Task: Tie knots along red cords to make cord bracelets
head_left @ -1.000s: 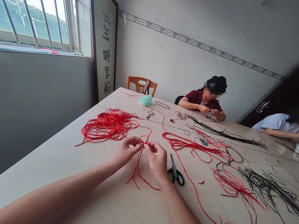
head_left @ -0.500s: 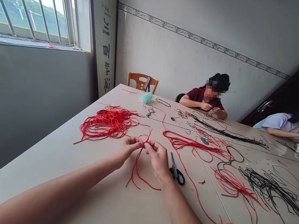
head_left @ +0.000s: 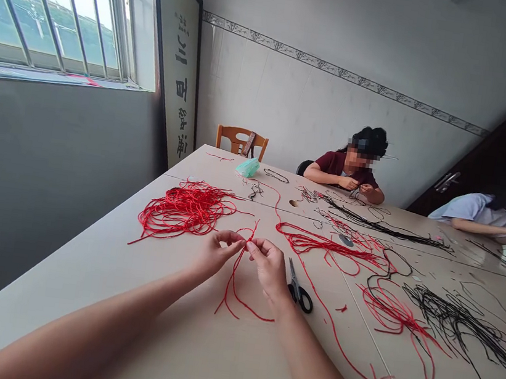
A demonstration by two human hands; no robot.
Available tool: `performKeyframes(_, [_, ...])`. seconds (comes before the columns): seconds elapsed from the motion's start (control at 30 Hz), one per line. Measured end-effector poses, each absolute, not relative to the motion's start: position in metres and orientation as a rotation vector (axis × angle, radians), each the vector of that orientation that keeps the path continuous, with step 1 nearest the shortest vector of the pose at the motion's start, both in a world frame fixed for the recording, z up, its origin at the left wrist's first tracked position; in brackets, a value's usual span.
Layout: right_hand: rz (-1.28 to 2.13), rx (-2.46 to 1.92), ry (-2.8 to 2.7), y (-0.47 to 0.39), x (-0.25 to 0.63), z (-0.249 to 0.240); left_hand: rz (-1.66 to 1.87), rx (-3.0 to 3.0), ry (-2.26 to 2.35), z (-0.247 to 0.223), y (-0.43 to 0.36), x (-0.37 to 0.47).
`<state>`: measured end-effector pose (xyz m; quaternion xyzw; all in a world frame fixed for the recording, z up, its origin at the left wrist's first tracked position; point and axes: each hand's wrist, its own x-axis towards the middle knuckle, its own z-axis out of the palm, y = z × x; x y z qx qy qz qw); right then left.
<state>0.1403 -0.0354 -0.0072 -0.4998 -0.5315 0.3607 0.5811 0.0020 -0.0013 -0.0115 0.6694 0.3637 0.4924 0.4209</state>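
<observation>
- Workpiece: a slender, knotted red cord with loose strands (head_left: 237, 263); it sits between the two hands, over the near part of the pale, smooth, panelled tabletop (head_left: 194, 356).
- Left hand (head_left: 220, 248): thumb and forefinger pinch the cord at its crossing point from the left; the other fingers curl in behind.
- Right hand (head_left: 267, 265): thumb and forefinger pinch the same crossing from the right; the fingertips of the two hands nearly meet, and any gap is too small to tell.
- Governing relation: the cord's long axis runs away from the person, across the line joining the hands; a short end projects beyond the fingertips, leaning slightly right; three loose ends fan out on the near side, one toward the right; neither hand is nearer, as both grip the crossing.
- Surroundings: black-handled metal scissors (head_left: 297, 290) lie just beside the right wrist, on its outer side, tips pointing away from the person; a loose heap of glossy red cord (head_left: 190, 207) lies beyond the left hand, apart from it.
</observation>
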Motion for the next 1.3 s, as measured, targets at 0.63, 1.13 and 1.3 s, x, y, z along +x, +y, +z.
performKeyframes(0.63, [0.582, -1.172, -1.678, -0.043, 0.138, -0.002, 1.184, 1.059, 0.747, -0.012, 0.006, 0.007])
performKeyframes(1.13, [0.44, -1.28, -1.643, -0.036, 0.148, -0.007, 0.924, 0.979, 0.626, -0.008, -0.004, 0.004])
performKeyframes(1.3, [0.021, -1.346, -1.869, -0.042, 0.135, -0.01, 1.064, 1.165, 0.767, -0.018, 0.006, 0.002])
